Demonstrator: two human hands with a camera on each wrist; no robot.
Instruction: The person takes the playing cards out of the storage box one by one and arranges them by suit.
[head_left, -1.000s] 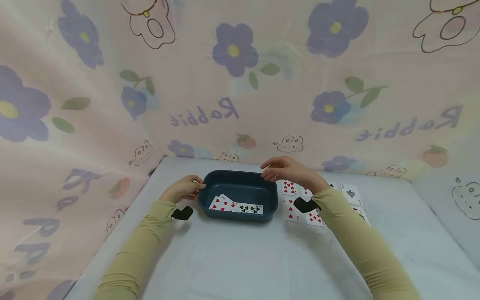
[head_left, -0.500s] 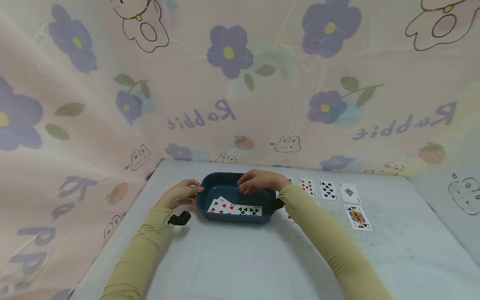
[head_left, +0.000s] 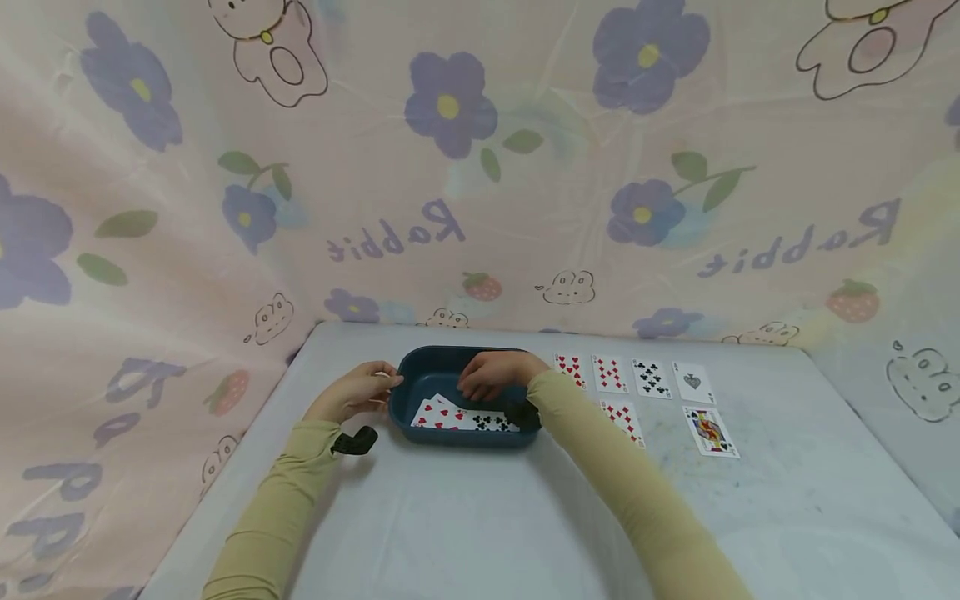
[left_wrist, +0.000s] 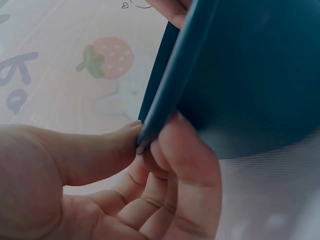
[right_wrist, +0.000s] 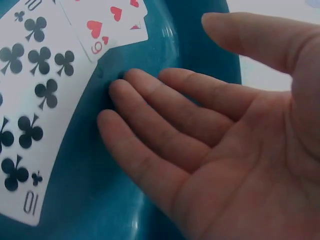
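Observation:
A dark blue rounded basin [head_left: 420, 367] stands on the white table, with playing cards lying in its near part. My left hand [head_left: 358, 390] pinches the basin's left rim between thumb and fingers, as the left wrist view shows close up. Over the inside of the basin is my right hand [head_left: 495, 372], fingers extended and thumb apart, holding nothing. In the right wrist view its fingertips are beside the ten of clubs [right_wrist: 37, 100] and close to a six of hearts [right_wrist: 102, 30], which overlaps other cards.
Right of the basin, playing cards lie face up in two rows, among them an ace of spades [head_left: 693, 382], a black-suited face card [head_left: 710, 432] and a diamond card [head_left: 622, 421]. Patterned cloth [head_left: 480, 208] hangs behind and at the sides of the table.
My right hand has moved left and down, from above the basin's right rim to inside the basin. My left hand keeps its grip on the rim. The head view has shifted slightly.

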